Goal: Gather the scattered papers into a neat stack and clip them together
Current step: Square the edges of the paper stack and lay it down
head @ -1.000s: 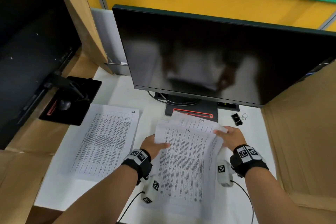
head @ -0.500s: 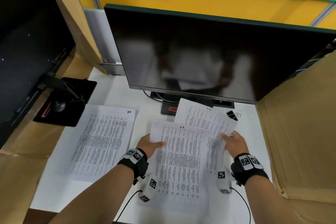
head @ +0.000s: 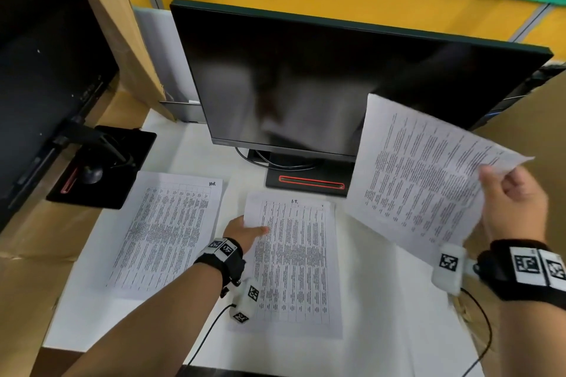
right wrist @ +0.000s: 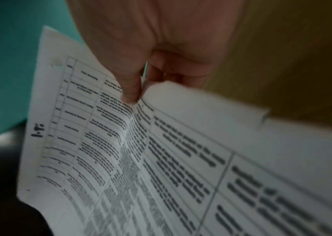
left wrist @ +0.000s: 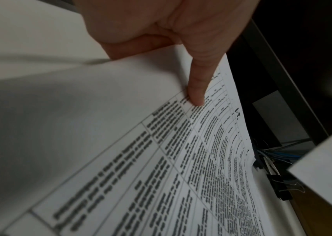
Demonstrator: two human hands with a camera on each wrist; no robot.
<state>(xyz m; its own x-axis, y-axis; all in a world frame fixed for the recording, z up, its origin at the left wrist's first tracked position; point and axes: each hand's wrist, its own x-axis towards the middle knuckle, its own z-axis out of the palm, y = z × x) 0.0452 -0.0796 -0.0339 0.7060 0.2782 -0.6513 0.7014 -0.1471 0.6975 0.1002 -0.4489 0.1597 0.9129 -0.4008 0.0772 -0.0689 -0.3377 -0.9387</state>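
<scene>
Three printed sheets are in view. One sheet (head: 165, 232) lies flat on the white desk at the left. A middle sheet (head: 294, 269) lies before the monitor; my left hand (head: 245, 228) pinches its left edge, thumb (left wrist: 198, 86) on top and fingers beneath. My right hand (head: 514, 202) holds a third sheet (head: 419, 180) up in the air at the right, pinching its edge between thumb (right wrist: 130, 89) and fingers. A black binder clip (left wrist: 282, 188) lies on the desk beyond the middle sheet, seen only in the left wrist view.
A dark monitor (head: 337, 86) on a black stand (head: 306, 180) fills the back of the desk. A second screen's black base (head: 101, 165) sits at the left. Cardboard panels (head: 526, 147) wall in both sides. Cables (left wrist: 278, 153) lie near the stand.
My right hand has lifted one sheet off the pile and swung it up to the right. The left hand stays on the middle sheet's left edge.
</scene>
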